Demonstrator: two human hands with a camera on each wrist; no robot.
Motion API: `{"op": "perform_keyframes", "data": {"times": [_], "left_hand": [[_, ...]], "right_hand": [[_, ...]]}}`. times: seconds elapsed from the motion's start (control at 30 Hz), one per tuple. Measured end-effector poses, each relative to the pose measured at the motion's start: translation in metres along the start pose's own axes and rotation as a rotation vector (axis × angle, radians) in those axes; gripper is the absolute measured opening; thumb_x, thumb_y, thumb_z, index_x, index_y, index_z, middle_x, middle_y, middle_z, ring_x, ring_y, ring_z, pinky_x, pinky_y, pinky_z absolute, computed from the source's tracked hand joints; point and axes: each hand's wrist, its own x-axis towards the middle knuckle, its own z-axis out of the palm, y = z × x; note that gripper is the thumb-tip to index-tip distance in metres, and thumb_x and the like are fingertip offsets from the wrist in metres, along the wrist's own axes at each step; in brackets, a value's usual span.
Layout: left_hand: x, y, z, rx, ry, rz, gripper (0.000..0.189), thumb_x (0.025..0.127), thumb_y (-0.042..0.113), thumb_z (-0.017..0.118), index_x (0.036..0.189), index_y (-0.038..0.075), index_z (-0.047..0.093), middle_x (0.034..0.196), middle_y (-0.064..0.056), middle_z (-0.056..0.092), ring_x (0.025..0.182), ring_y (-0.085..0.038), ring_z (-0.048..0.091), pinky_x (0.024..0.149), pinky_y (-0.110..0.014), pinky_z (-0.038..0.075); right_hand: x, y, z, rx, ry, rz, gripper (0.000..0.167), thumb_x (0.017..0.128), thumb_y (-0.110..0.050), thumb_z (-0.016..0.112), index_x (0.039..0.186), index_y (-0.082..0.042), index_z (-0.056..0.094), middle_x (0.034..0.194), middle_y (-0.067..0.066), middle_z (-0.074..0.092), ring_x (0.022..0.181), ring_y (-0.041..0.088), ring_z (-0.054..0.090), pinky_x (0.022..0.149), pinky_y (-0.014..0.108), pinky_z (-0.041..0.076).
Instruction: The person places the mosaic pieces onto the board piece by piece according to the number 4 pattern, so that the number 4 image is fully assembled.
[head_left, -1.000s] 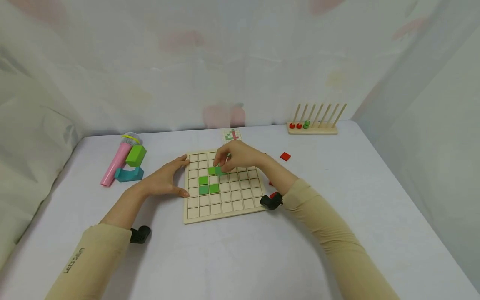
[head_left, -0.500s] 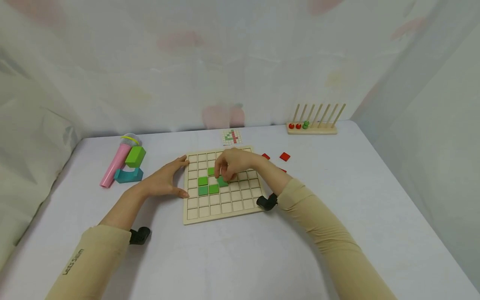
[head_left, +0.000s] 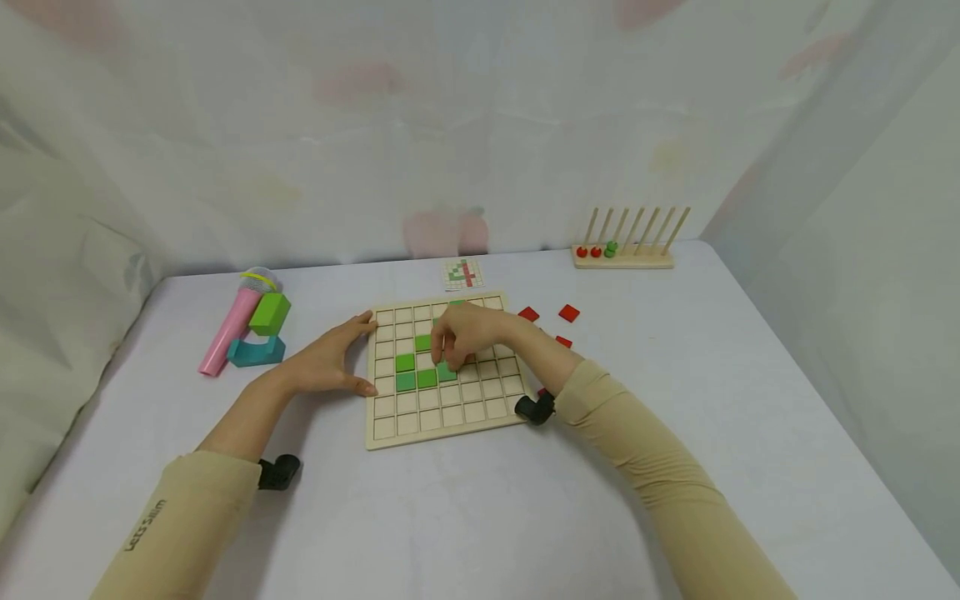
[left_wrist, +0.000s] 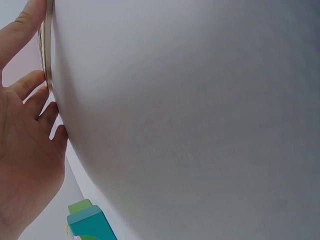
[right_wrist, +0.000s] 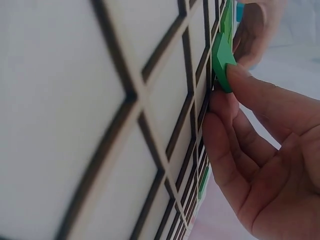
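A wooden grid board [head_left: 463, 410] lies on the white table. Several green tiles [head_left: 406, 381] sit in its cells. My right hand [head_left: 472, 327] is over the middle of the board and pinches a green square tile [head_left: 447, 372]. In the right wrist view this tile [right_wrist: 223, 59] is tilted against the grid, with the thumb on its edge and the curled fingers just beside it. My left hand [head_left: 324, 360] rests along the board's left edge, thumb and fingers spread; the left wrist view shows the fingertips [left_wrist: 36, 80] touching that edge.
Several red tiles [head_left: 569, 313] lie right of the board, some partly behind the right arm. A pattern card [head_left: 463, 273] lies behind it. At left are a pink toy microphone [head_left: 232, 321], a green block [head_left: 270, 314] and a teal arch block [head_left: 257, 352]. A peg rack [head_left: 624, 260] stands back right.
My right hand has moved toward me over the board with the green tile, bringing it down beside another green tile. The left hand has stayed at the board's edge.
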Motion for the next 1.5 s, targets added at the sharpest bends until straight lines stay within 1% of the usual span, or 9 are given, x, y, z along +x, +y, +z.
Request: {"op": "perform_keyframes", "data": {"times": [0.17, 0.4, 0.73, 0.87, 0.97, 1.07, 1.17, 1.27, 1.5], "left_hand": [[-0.001, -0.001, -0.001, 0.002, 0.0, 0.0, 0.114, 0.066, 0.039, 0.09, 0.153, -0.002, 0.027, 0.167, -0.021, 0.012, 0.153, -0.046, 0.012, 0.123, -0.064, 0.015], [-0.003, -0.001, -0.001, 0.002, 0.0, -0.007, 0.114, 0.067, 0.039, 0.089, 0.154, -0.002, 0.027, 0.167, -0.021, 0.011, 0.153, -0.046, 0.012, 0.122, -0.064, 0.015], [-0.003, -0.002, -0.001, -0.004, 0.003, -0.005, 0.114, 0.066, 0.039, 0.089, 0.154, -0.001, 0.027, 0.167, -0.02, 0.012, 0.153, -0.046, 0.012, 0.122, -0.065, 0.015], [-0.003, -0.002, -0.001, -0.006, 0.004, -0.004, 0.114, 0.066, 0.039, 0.09, 0.153, -0.001, 0.027, 0.167, -0.02, 0.012, 0.153, -0.046, 0.012, 0.122, -0.064, 0.015], [-0.002, -0.003, -0.001, -0.006, 0.004, 0.0, 0.114, 0.066, 0.039, 0.089, 0.153, -0.001, 0.028, 0.167, -0.02, 0.012, 0.153, -0.045, 0.012, 0.123, -0.063, 0.015], [-0.001, -0.003, 0.0, -0.005, 0.004, 0.009, 0.114, 0.066, 0.04, 0.089, 0.153, -0.001, 0.028, 0.167, -0.02, 0.012, 0.153, -0.045, 0.012, 0.123, -0.063, 0.015], [0.0, -0.003, 0.0, -0.002, 0.007, 0.015, 0.114, 0.066, 0.04, 0.089, 0.153, -0.001, 0.028, 0.167, -0.02, 0.013, 0.153, -0.045, 0.012, 0.123, -0.063, 0.015], [0.0, -0.003, -0.001, 0.001, 0.009, 0.013, 0.114, 0.066, 0.039, 0.09, 0.153, -0.001, 0.028, 0.167, -0.02, 0.013, 0.154, -0.045, 0.012, 0.123, -0.063, 0.015], [0.0, -0.001, 0.0, -0.007, 0.008, 0.017, 0.113, 0.066, 0.04, 0.089, 0.153, -0.002, 0.029, 0.166, -0.021, 0.013, 0.153, -0.046, 0.013, 0.122, -0.064, 0.016]], "right_hand": [[-0.002, -0.001, 0.002, 0.006, -0.004, -0.004, 0.019, 0.079, -0.005, 0.076, 0.097, -0.013, 0.075, 0.078, -0.003, 0.066, 0.07, 0.009, 0.054, 0.064, 0.021, 0.045], [-0.001, -0.002, 0.004, -0.015, -0.011, -0.013, 0.018, 0.079, -0.003, 0.076, 0.096, -0.012, 0.076, 0.071, -0.006, 0.063, 0.069, 0.008, 0.053, 0.064, 0.02, 0.045], [0.001, -0.003, 0.004, -0.038, -0.007, -0.017, 0.018, 0.079, -0.003, 0.075, 0.095, -0.011, 0.076, 0.071, -0.006, 0.062, 0.069, 0.007, 0.052, 0.064, 0.02, 0.044], [0.0, -0.006, 0.003, -0.058, 0.0, -0.031, 0.017, 0.08, -0.002, 0.073, 0.094, -0.011, 0.075, 0.072, -0.005, 0.06, 0.068, 0.008, 0.051, 0.062, 0.02, 0.043], [-0.002, -0.008, 0.0, -0.082, 0.025, -0.037, 0.016, 0.082, -0.004, 0.071, 0.095, -0.012, 0.075, 0.075, -0.005, 0.061, 0.068, 0.009, 0.052, 0.063, 0.02, 0.043], [-0.007, -0.006, -0.007, -0.095, 0.061, -0.031, 0.015, 0.085, -0.008, 0.069, 0.099, -0.013, 0.074, 0.08, -0.002, 0.065, 0.072, 0.01, 0.055, 0.066, 0.021, 0.045], [-0.012, 0.001, -0.016, -0.101, 0.1, -0.016, 0.016, 0.088, -0.009, 0.068, 0.103, -0.012, 0.074, 0.087, 0.0, 0.068, 0.077, 0.013, 0.059, 0.069, 0.023, 0.048], [-0.018, 0.01, -0.027, -0.097, 0.145, 0.004, 0.016, 0.089, -0.011, 0.067, 0.104, -0.011, 0.074, 0.091, 0.002, 0.067, 0.082, 0.015, 0.06, 0.072, 0.025, 0.049], [-0.035, 0.032, -0.047, -0.015, 0.247, 0.082, 0.02, 0.088, -0.01, 0.069, 0.107, -0.008, 0.073, 0.096, 0.005, 0.069, 0.091, 0.019, 0.064, 0.077, 0.028, 0.052]]}}
